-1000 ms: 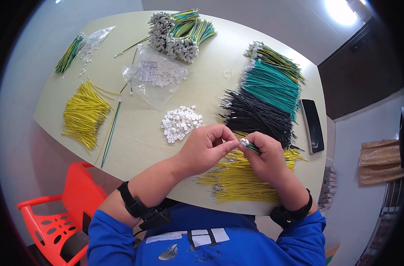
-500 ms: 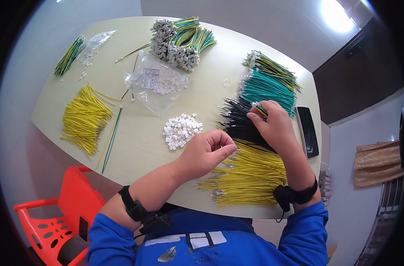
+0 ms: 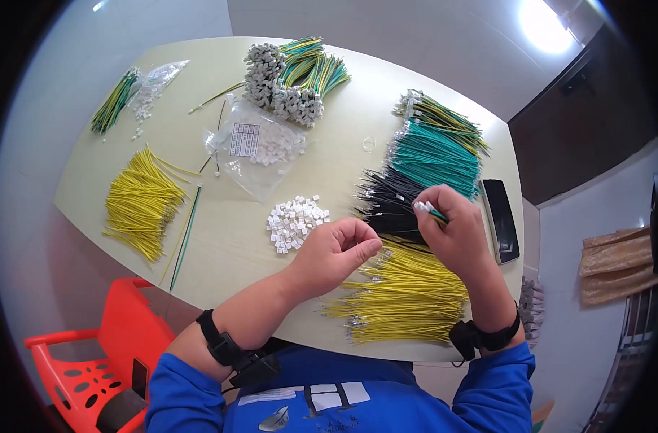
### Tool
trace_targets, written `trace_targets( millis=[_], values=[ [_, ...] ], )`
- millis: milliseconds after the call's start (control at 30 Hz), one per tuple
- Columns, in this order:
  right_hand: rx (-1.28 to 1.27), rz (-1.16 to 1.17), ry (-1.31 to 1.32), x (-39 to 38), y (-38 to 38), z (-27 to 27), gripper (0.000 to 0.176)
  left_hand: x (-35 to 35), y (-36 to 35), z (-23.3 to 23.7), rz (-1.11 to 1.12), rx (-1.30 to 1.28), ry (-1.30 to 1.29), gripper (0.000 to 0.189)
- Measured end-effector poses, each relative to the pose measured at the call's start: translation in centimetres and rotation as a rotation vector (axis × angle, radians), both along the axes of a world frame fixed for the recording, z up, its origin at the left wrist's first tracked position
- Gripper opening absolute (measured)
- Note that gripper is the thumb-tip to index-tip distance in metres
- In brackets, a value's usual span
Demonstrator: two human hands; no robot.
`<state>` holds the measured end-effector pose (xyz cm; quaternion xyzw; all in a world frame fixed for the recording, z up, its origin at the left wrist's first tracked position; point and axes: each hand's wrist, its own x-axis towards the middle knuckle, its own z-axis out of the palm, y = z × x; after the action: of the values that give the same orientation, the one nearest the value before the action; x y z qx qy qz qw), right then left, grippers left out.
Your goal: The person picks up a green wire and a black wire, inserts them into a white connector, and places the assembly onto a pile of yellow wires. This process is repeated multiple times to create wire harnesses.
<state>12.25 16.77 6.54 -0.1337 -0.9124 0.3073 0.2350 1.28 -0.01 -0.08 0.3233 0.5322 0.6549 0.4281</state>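
My right hand [image 3: 452,227] is closed round several wires whose white connector ends [image 3: 424,207] poke out between thumb and fingers, above the black wires [image 3: 394,209]. My left hand [image 3: 338,252] has thumb and forefinger pinched together over the left edge of the yellow wires [image 3: 408,296]; what they hold, if anything, is too small to make out. Just left of that hand lies a pile of loose white connectors [image 3: 296,222]. Green wires [image 3: 441,159] are spread beyond the black ones, with yellow-green wires [image 3: 448,124] at the far end.
A dark phone [image 3: 499,220] lies at the table's right edge. Finished-looking bundles with connectors [image 3: 282,86] sit at the back, near a clear bag of connectors [image 3: 260,144]. More yellow wires [image 3: 143,206] lie at left. A red chair [image 3: 127,325] stands lower left.
My right hand has turned and closed further round the wires, so their white ends now show more. The left hand is nearly still; the whole view has shifted slightly.
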Motion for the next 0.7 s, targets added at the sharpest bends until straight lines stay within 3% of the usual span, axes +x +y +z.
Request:
trace_targets(
  millis=[233,700],
  values=[
    [-0.091,0.151,-0.135,2.3,-2.0,-0.6,0.005,-0.2,-0.1,0.2,-0.026,-0.024,-0.073,0.014],
    [-0.137,0.131,-0.114,2.6,-2.1,-1.8,0.005,-0.4,-0.1,0.4,-0.061,-0.098,-0.124,0.013]
  ],
)
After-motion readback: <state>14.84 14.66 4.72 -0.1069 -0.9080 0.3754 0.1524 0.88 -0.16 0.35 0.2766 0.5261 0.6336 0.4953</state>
